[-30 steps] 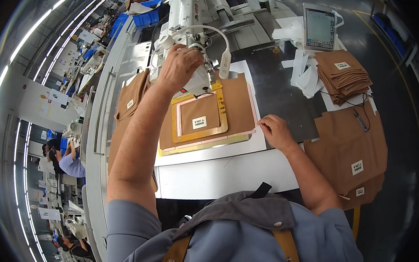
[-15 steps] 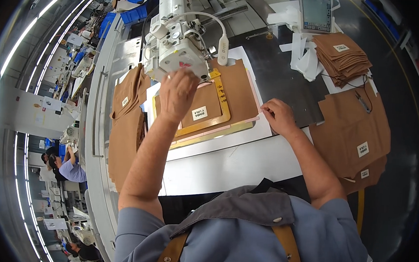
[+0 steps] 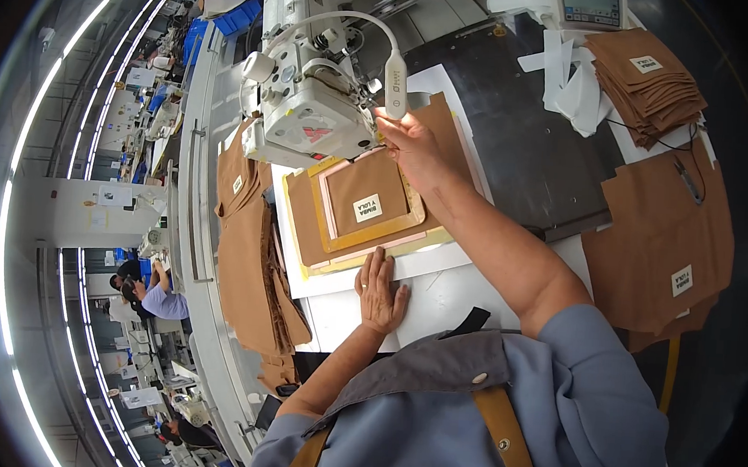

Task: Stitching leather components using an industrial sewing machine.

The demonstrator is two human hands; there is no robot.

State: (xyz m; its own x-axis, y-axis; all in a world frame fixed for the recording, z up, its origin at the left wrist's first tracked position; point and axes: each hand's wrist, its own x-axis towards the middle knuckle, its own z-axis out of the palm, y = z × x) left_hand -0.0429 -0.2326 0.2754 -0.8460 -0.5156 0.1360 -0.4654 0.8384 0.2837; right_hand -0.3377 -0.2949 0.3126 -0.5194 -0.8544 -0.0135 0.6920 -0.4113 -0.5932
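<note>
Under the white sewing machine head [image 3: 308, 114] lies a large brown fabric panel [image 3: 450, 140] on a white sheet. A yellow frame [image 3: 370, 233] rests on it around a smaller brown piece [image 3: 351, 186] with a white label [image 3: 366, 207]. My left hand [image 3: 378, 295] is open, its fingers stretched flat at the near edge of the panel and sheet. Up by the needle end of the machine, my right hand [image 3: 413, 150] is closed with thumb and fingertips together, just below a white lamp [image 3: 396, 85]; what it pinches is too small to make out.
Brown panels [image 3: 248, 269] lie stacked at the left. On the right are a pile of brown pieces [image 3: 644, 83], larger labelled panels [image 3: 657, 225], small thread snips [image 3: 690, 182] and white strips [image 3: 571, 91]. A control screen [image 3: 589, 7] stands at the far right.
My left hand has come down from the machine head to the panel's near edge. My right hand has gone from the sheet's right side up to the needle area. The view has shifted.
</note>
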